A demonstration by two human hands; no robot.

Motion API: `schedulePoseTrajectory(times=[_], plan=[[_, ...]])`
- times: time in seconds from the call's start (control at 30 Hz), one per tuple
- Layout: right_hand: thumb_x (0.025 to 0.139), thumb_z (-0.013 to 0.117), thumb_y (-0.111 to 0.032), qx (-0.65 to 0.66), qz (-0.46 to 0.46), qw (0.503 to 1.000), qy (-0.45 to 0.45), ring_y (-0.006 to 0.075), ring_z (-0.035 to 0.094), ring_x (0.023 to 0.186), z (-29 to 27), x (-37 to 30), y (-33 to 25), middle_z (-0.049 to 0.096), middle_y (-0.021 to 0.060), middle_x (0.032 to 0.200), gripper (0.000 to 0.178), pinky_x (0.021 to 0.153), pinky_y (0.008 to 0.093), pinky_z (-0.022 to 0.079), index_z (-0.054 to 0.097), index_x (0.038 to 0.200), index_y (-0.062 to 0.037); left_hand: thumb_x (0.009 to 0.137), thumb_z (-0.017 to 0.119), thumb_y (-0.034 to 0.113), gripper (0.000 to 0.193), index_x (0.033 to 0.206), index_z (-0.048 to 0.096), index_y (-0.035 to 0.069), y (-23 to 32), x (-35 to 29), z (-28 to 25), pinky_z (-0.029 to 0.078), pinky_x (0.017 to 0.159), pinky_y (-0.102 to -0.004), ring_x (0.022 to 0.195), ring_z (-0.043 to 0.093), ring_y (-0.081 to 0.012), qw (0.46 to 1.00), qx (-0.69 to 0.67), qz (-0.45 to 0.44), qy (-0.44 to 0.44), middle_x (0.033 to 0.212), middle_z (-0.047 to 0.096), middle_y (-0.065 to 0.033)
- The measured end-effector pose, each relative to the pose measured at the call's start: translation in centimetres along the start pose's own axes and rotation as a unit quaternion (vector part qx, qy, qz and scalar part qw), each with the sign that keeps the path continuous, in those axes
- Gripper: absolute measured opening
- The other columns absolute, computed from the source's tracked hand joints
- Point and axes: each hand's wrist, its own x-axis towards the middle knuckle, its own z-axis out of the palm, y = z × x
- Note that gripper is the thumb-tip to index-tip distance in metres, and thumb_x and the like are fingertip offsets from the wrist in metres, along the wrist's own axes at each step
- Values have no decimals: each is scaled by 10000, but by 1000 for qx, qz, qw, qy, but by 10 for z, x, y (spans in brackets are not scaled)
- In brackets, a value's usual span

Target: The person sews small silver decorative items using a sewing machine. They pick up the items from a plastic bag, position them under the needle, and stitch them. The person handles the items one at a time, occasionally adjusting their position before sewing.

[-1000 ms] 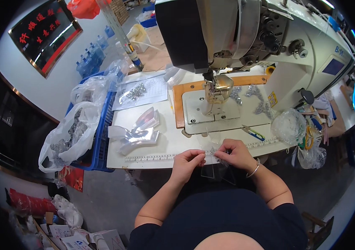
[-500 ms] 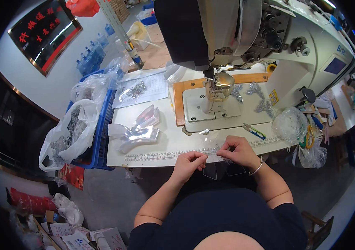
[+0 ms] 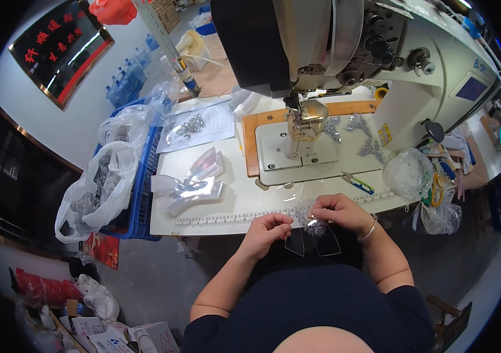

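Between my hands is a clear plastic bow-like piece (image 3: 328, 246), its see-through tails hanging past the table's front edge. A silvery, glittery cluster (image 3: 316, 227) shows at its middle, and more clear film rises above it over the table. My left hand (image 3: 266, 234) is closed in a pinch on the left side of the plastic. My right hand (image 3: 344, 214) pinches its upper right part, thumb and forefinger together. Exactly where the fingertips meet the clear film is hard to see. Just in front of the hands stands a sewing machine (image 3: 302, 126).
A ruler strip (image 3: 227, 220) runs along the table's front edge. Thread snips (image 3: 357, 183) lie beyond my right hand. Clear film bows (image 3: 199, 185) rest at left, near a blue crate (image 3: 149, 176) with bags. Silvery pieces (image 3: 370, 144) and a clear bag (image 3: 408, 171) are at right.
My right hand has turned and shifted slightly right. The glittery cluster now shows below its fingers, and clear film stands up more between the hands. My left hand has barely moved.
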Motion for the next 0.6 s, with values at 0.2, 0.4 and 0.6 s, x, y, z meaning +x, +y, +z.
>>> schedulePoseTrajectory(times=[0.2, 0.4, 0.6], plan=[[863, 624, -188, -183, -96, 978, 8, 81, 520, 660, 1, 2, 8, 600, 5, 732, 174, 607, 230, 426, 636, 868, -15, 858, 611, 45, 194, 1040, 594, -19, 16, -1, 16, 479, 644, -205, 741, 602, -126, 999, -23, -46, 14, 885, 630, -74], [867, 615, -120, -127, -81, 969, 194, 52, 516, 678, -22, -9, 4, 581, -14, 764, 127, 615, 205, 432, 621, 955, -28, 875, 600, 60, 295, 1161, 545, 12, 3, 1, 19, 518, 718, -258, 836, 622, -167, 995, -41, 52, 71, 996, 613, -84], [870, 593, -69, -6, -227, 892, 391, 55, 530, 722, -72, -48, -15, 499, -30, 823, 276, 646, 215, 492, 539, 1140, -44, 896, 566, 61, 360, 1233, 444, 94, -26, 21, 55, 507, 859, -313, 1021, 588, -229, 960, -240, 35, 142, 1118, 558, -90]])
